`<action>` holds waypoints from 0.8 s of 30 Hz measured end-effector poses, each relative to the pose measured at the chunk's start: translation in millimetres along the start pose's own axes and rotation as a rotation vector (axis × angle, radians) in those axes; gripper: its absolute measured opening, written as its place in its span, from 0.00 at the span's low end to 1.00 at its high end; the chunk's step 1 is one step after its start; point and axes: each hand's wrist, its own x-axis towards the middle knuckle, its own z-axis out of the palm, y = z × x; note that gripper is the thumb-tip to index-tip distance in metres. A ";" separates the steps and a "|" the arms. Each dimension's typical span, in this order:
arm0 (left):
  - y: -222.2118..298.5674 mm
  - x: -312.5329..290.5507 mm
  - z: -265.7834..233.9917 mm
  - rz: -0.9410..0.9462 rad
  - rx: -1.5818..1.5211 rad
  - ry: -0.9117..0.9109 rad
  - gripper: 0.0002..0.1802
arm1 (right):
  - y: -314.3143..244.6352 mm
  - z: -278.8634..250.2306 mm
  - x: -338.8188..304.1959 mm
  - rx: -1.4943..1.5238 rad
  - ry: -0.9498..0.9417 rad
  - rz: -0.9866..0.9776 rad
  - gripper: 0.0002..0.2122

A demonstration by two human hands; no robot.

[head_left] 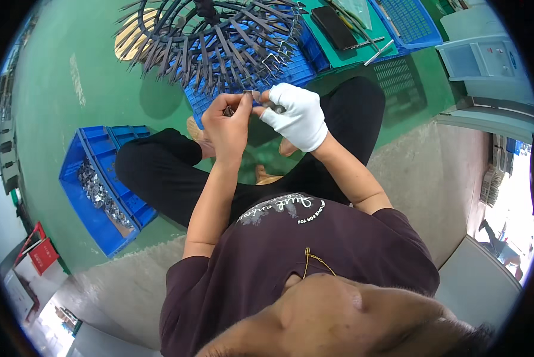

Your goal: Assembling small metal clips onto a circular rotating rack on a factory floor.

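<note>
My left hand [226,125] is bare, its fingers closed in a pinch on a small metal piece [247,92]. More metal shows inside its curled fingers. My right hand [297,116] wears a white glove with bare fingertips. Its thumb and fingers are bent together at the same small piece, close to my left fingertips; what else lies in its palm is mostly hidden. Just beyond both hands stands a round rack [219,50] with many dark prongs spreading outward. Several thin, bent metal pieces [277,59] hang on its right-hand prongs.
Blue crates [291,74] stand under the rack. At the far right, a green board [338,56] carries a black case [333,27] and thin tools. A blue bin [94,217] at the left holds many small shiny metal parts [97,187]. A round wooden stool top [130,40] sits behind the rack.
</note>
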 end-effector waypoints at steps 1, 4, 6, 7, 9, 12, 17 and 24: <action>1.5 1.6 1.5 0.030 0.048 -0.005 0.06 | -0.2 0.6 1.0 -0.040 0.037 -0.019 0.06; 5.8 5.6 4.0 0.121 0.193 -0.015 0.07 | -1.0 3.6 5.1 -0.156 0.146 -0.079 0.06; 5.6 7.3 2.3 0.139 0.234 -0.015 0.08 | -2.3 5.3 8.4 -0.199 0.175 -0.112 0.05; 5.4 8.4 1.0 0.155 0.272 -0.014 0.08 | -3.1 5.9 10.4 -0.244 0.202 -0.146 0.05; 5.6 10.3 -0.7 0.189 0.349 -0.014 0.09 | -4.1 6.4 13.2 -0.335 0.258 -0.212 0.05; 6.3 10.4 -0.5 0.155 0.280 -0.048 0.09 | -3.2 6.9 14.4 -0.252 0.274 -0.170 0.04; 9.3 20.1 2.1 -0.152 -0.130 -0.099 0.10 | 6.1 8.9 13.3 -0.092 0.304 -0.036 0.03; 12.9 42.2 14.1 -0.482 -0.586 -0.026 0.09 | 15.8 17.5 13.0 -0.023 0.332 -0.041 0.03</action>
